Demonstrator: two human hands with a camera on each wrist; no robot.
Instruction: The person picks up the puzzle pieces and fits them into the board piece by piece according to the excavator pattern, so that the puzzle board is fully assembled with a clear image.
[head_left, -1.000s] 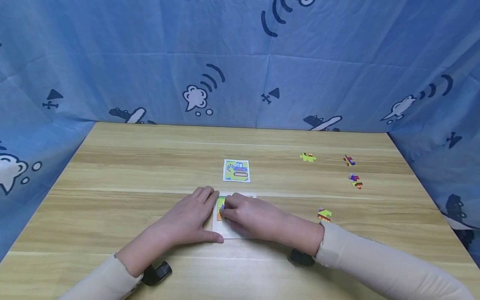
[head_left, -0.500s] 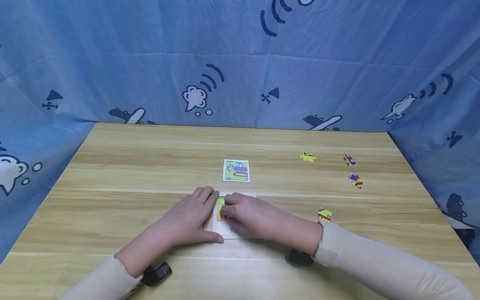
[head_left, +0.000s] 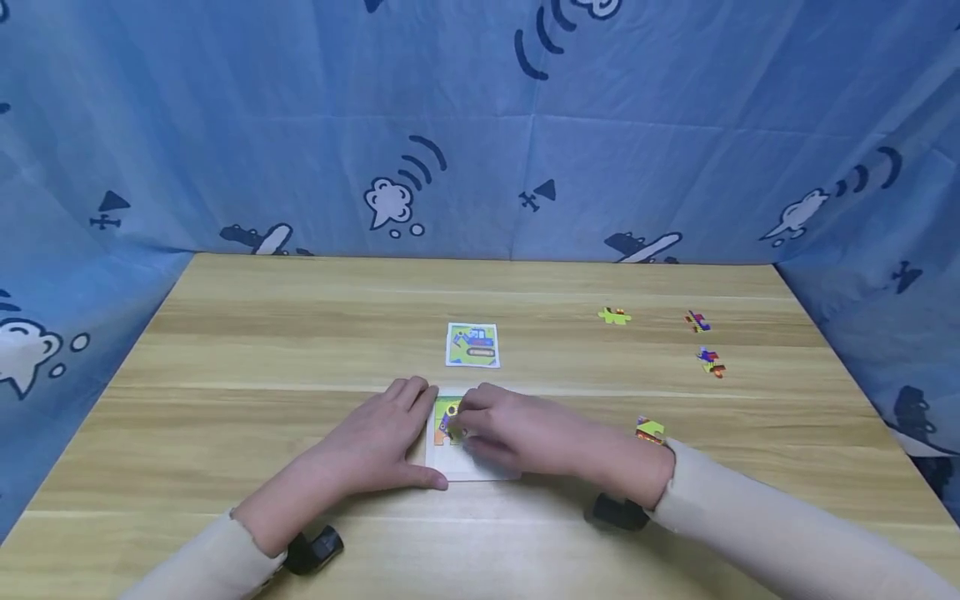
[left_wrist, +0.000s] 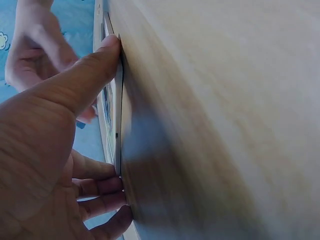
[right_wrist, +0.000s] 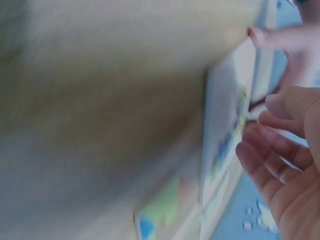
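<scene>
In the head view a white puzzle tray (head_left: 491, 468) lies at the near middle of the table, with joined colourful puzzle pieces (head_left: 448, 419) in its upper left part. My left hand (head_left: 382, 437) holds the tray's left side, fingers by the far corner and thumb at the near corner. Over the tray, my right hand (head_left: 506, 427) hovers just right of the joined pieces. Its fingers are loosely bent, and the right wrist view shows nothing held between thumb and fingers (right_wrist: 265, 155). The right hand hides the tray's upper right part.
A picture card (head_left: 472, 345) of a blue excavator lies behind the tray. To the right are loose puzzle pieces: a green one (head_left: 615, 316), a red and purple one (head_left: 697, 322), a small cluster (head_left: 710, 362) and one near the right forearm (head_left: 649, 429). A blue curtain (head_left: 480, 167) borders the table.
My right hand has drawn back slightly to the right from the joined pieces, its fingers off them, so more of the picture shows. The left hand stays at the tray's edge.
</scene>
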